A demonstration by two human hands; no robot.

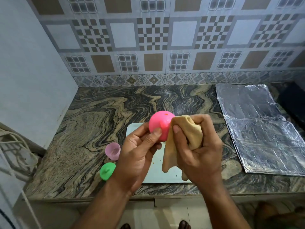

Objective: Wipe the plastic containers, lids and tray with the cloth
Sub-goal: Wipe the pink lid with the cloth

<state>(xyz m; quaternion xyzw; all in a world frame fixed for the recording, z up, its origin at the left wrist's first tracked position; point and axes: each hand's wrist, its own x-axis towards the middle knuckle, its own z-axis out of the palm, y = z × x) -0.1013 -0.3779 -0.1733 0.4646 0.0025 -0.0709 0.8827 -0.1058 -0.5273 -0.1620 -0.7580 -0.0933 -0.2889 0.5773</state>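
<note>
My left hand (138,151) grips a bright pink round plastic piece (160,124) above the counter, thumb on its face. My right hand (196,146) holds a bunched tan cloth (189,134) pressed against the pink piece's right side; a flap of the cloth hangs down. Under both hands a pale flat tray (156,172) lies on the counter, with a few small specks on it. Left of the tray stand a light pink plastic container (113,151) on its side and a green lid (107,171).
The marble-patterned counter (92,123) runs to a tiled back wall. A sheet of crinkled foil (257,126) covers the counter's right part. White cables (18,149) lie off the left edge. A foot shows on the floor below the counter's front edge.
</note>
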